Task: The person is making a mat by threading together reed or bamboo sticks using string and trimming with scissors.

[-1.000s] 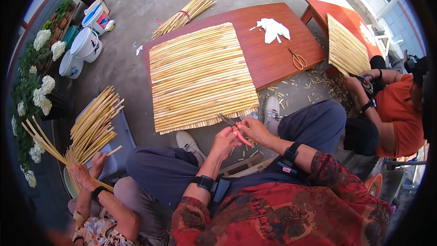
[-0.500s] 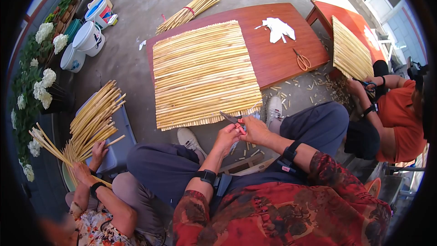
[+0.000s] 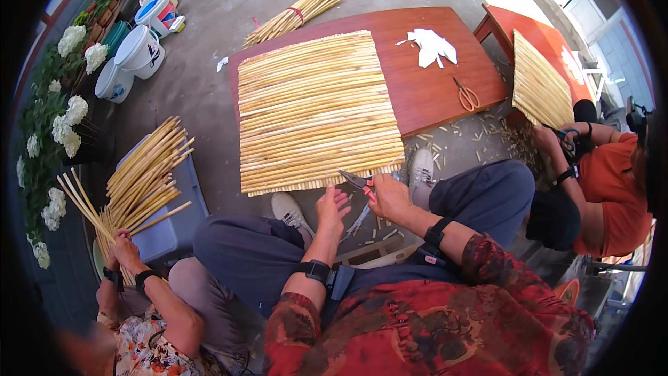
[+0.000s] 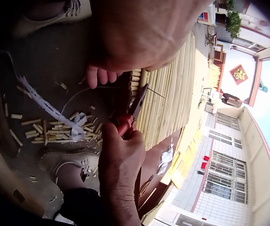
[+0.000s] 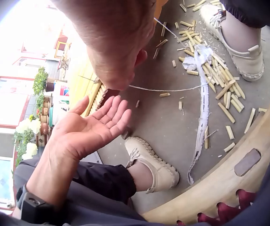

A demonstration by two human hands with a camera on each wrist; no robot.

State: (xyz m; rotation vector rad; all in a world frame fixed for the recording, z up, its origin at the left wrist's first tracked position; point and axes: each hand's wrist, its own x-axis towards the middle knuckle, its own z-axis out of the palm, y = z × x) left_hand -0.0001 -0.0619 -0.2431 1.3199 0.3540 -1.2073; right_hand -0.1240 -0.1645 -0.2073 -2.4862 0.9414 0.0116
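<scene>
My right hand (image 3: 390, 198) grips red-handled pliers (image 3: 359, 182), whose dark jaws point at the near edge of a mat of straight tan stalks (image 3: 316, 115). In the left wrist view the pliers (image 4: 129, 117) overlap the mat's edge, and a thin needle-like piece (image 4: 155, 91) shows beside their tips. My left hand (image 3: 331, 207) is just left of the pliers, palm turned up and fingers loosely spread, holding nothing. In the right wrist view a thin white string (image 5: 165, 89) runs from near my right hand toward a white strip (image 5: 203, 108) lower down.
The mat lies on a red-brown table (image 3: 445, 83) with scissors (image 3: 467, 95) and a crumpled white cloth (image 3: 431, 47). Cut stalk pieces (image 4: 45, 132) litter the floor. People work on either side, one with a stalk bundle (image 3: 142, 174), one at another mat (image 3: 541, 80).
My left hand has come off the pliers, moved left and opened, palm up. My right hand still holds the pliers. The head view has shifted slightly.
</scene>
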